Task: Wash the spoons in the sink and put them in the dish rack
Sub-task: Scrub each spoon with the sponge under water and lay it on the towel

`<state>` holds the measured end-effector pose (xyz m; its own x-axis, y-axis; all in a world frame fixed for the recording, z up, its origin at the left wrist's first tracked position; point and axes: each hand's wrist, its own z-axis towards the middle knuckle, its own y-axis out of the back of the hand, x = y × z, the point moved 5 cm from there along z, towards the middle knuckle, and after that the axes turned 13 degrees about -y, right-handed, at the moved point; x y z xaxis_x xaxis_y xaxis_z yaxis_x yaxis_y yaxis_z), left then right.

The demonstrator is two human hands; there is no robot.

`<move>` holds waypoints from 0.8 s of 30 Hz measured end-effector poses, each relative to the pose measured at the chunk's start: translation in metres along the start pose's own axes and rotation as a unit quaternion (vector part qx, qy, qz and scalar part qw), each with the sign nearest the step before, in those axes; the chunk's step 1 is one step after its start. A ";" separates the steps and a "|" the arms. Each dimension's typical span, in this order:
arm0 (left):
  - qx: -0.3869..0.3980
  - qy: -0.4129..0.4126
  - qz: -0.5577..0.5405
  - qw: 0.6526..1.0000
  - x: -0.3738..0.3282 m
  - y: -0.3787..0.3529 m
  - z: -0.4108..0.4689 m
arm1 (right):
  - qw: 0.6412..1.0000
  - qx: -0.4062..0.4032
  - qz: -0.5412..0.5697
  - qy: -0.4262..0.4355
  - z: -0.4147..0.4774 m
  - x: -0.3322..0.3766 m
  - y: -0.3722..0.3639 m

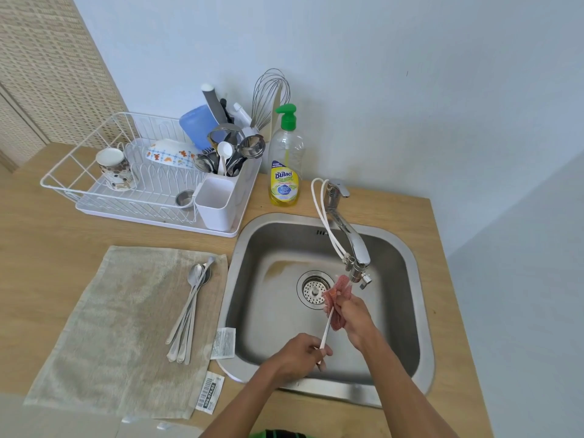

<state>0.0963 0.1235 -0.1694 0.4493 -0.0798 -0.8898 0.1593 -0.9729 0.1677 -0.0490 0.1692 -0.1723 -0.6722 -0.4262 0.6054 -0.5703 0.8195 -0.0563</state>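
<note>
Left hand: the left hand [298, 352] is closed in a pinch around the low end of a white spoon [326, 330], holding it slanted up and away over the sink, probably so the bowl end meets the scrubber.
Right hand: the right hand [354, 314], just beyond and to the right of the left, is wrapped around a pink net scrubber [341, 295] that is bunched over the spoon's far end; the bowl is hidden inside the net.
Step in hand: scrubbing this one spoon, by the look of it; I cannot tell whether water is running.
Tap: the tap [347, 238] spout ends just beyond the right hand, so rinsing would need only a small reach.
Sink: the sink [414, 311] lies under both hands, its drain [314, 289] just left of the scrubber, catching drips.
Spoons waiting: a bundle of metal spoons [189, 314] lies well left of the left hand on a towel [120, 327] spread on the worktop [47, 248], likely still to be washed.
Dish rack: the dish rack [104, 181] stands far left and beyond the hands; its cutlery holder [221, 197] already carries utensils and faces the sink.
Soap: a soap bottle [286, 159] stands between rack and tap, within reach.
</note>
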 end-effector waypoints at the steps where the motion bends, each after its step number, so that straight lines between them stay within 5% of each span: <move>1: 0.003 -0.001 -0.001 1.000 0.002 -0.001 0.001 | 1.000 0.001 -0.001 -0.002 0.000 0.000 0.001; 12: -0.039 0.000 0.080 0.996 0.013 0.010 0.024 | 0.995 -0.024 -0.099 0.012 0.008 -0.005 0.018; 19: -0.228 0.014 0.016 0.973 0.001 0.068 0.062 | 0.979 -0.040 -0.192 0.051 0.004 0.001 0.026; 24: -0.195 -0.035 0.018 0.980 -0.023 0.069 0.103 | 0.971 -0.054 -0.226 0.063 -0.003 0.004 0.027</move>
<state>0.0064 0.0356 -0.1814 0.4011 -0.1402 -0.9053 0.4752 -0.8130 0.3364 -0.0652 0.1907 -0.1692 -0.2980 -0.7065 0.6419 -0.7363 0.5981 0.3164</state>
